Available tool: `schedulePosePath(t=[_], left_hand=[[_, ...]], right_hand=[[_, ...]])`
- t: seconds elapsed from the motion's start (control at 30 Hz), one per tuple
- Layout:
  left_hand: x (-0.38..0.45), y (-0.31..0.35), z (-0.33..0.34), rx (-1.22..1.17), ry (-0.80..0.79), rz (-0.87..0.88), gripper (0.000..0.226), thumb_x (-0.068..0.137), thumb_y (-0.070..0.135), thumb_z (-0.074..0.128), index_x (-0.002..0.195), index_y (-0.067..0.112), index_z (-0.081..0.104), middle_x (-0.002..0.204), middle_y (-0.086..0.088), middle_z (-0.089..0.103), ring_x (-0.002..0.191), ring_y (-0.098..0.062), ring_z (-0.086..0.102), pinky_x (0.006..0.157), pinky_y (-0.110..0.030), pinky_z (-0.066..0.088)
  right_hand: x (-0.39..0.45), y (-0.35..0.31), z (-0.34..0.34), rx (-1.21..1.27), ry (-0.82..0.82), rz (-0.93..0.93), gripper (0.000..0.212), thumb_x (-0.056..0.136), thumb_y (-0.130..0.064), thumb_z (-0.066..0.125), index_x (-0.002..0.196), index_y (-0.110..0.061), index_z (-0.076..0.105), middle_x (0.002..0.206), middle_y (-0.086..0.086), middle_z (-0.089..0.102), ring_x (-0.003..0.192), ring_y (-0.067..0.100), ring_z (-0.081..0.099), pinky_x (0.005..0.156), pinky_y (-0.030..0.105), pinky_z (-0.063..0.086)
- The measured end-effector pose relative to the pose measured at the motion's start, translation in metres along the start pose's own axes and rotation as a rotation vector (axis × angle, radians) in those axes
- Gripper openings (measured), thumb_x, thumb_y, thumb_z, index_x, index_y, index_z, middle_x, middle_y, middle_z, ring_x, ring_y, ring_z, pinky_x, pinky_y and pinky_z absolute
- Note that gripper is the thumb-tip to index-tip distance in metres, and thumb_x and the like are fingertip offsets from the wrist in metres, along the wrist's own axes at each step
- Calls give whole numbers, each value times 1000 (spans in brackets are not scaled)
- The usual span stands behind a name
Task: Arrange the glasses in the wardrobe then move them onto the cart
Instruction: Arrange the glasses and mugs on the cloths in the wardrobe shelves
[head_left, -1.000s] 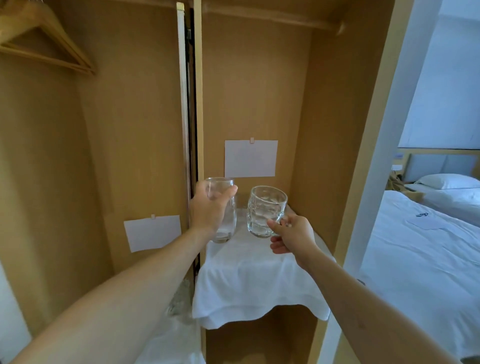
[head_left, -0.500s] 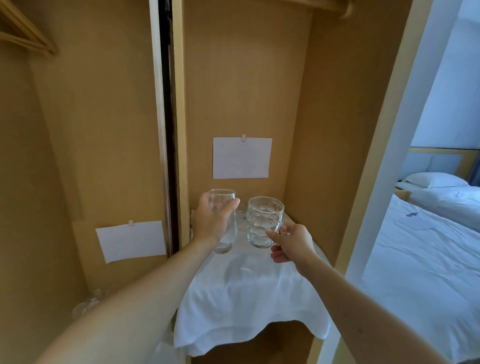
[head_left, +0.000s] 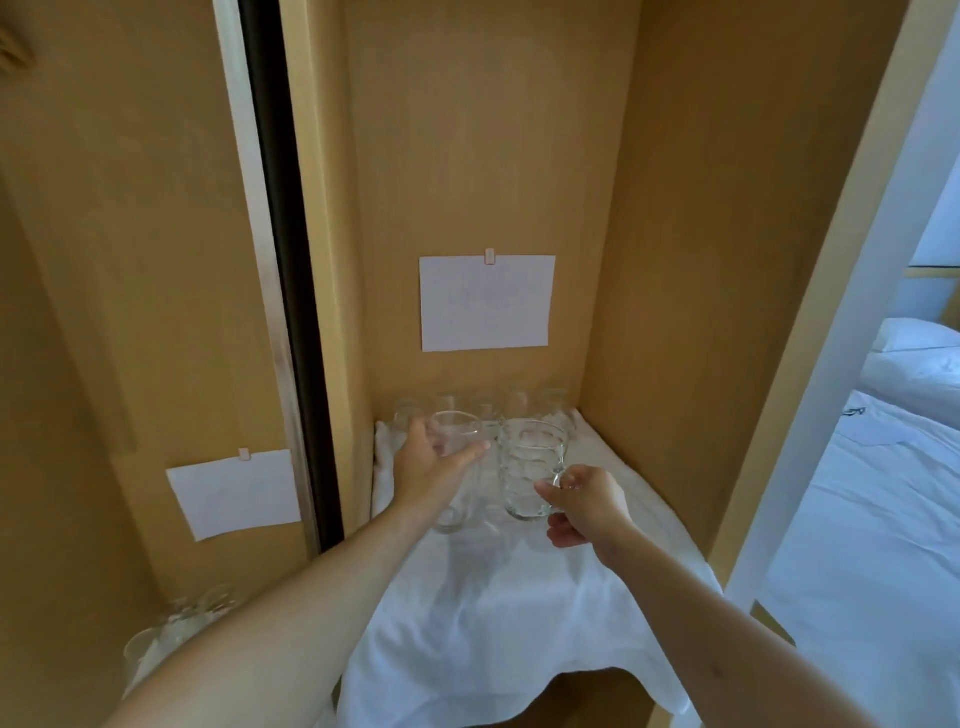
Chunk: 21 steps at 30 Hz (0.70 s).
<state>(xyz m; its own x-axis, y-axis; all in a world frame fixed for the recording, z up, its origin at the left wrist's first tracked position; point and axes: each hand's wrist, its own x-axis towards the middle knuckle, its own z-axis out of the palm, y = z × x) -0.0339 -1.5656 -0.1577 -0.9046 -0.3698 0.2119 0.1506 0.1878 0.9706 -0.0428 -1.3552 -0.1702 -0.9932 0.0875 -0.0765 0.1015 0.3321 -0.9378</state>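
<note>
My left hand (head_left: 428, 465) grips a tall clear glass (head_left: 457, 467) around its upper part, over the white cloth (head_left: 498, 613) that covers the wardrobe shelf. My right hand (head_left: 584, 506) holds a dimpled glass mug (head_left: 530, 467) by its handle, just right of the tall glass. Whether either glass touches the cloth I cannot tell. A row of several clear glasses (head_left: 483, 410) stands at the back of the shelf against the wooden wall.
A paper sheet (head_left: 487, 302) is clipped to the back wall, another paper sheet (head_left: 235, 493) in the left compartment. More glasses (head_left: 176, 623) stand low at the left. A bed (head_left: 883, 493) with white linen lies to the right beyond the wardrobe frame (head_left: 810, 364).
Both hands have carried their glasses further in and down towards the shelf cloth. The camera has tilted down and closer, and the back row of glasses has come into sight.
</note>
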Motion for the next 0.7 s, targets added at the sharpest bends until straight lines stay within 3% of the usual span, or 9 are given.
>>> schedulePosePath(t=[0.17, 0.3, 0.43, 0.57, 0.7], left_hand=[[21, -27, 17, 85, 26, -52, 81, 63, 44, 91, 125, 18, 46, 106, 2, 59, 97, -14, 60, 72, -25, 45], [31, -38, 34, 106, 79, -95, 85, 53, 51, 86, 123, 21, 47, 111, 6, 60, 104, -14, 60, 82, -30, 49], [40, -53, 54, 172, 143, -106, 71, 64, 39, 93, 118, 19, 51, 114, 2, 58, 103, -16, 56, 74, -24, 42], [45, -66, 72, 238, 199, -142, 72, 66, 36, 93, 122, 20, 52, 117, 2, 58, 107, -17, 56, 81, -29, 43], [42, -78, 89, 299, 256, -153, 64, 68, 38, 92, 115, 21, 52, 106, 6, 57, 103, -23, 56, 79, -34, 45]], right_hand=[[38, 16, -1, -24, -65, 46, 34, 85, -29, 82, 82, -10, 55, 69, 18, 66, 50, 28, 66, 48, 39, 59], [75, 23, -5, -8, -108, 60, 33, 85, -25, 82, 84, -10, 53, 67, 16, 61, 52, 29, 62, 48, 45, 60], [108, 30, -13, -11, -179, 64, 32, 82, -24, 85, 79, -13, 55, 62, 13, 62, 47, 29, 60, 49, 40, 59], [134, 41, -26, -53, -272, 48, 38, 82, -25, 85, 71, -16, 50, 56, 9, 59, 47, 28, 57, 49, 36, 57], [153, 55, -35, -84, -317, 33, 37, 82, -25, 84, 71, -16, 50, 60, 10, 56, 49, 25, 56, 48, 36, 56]])
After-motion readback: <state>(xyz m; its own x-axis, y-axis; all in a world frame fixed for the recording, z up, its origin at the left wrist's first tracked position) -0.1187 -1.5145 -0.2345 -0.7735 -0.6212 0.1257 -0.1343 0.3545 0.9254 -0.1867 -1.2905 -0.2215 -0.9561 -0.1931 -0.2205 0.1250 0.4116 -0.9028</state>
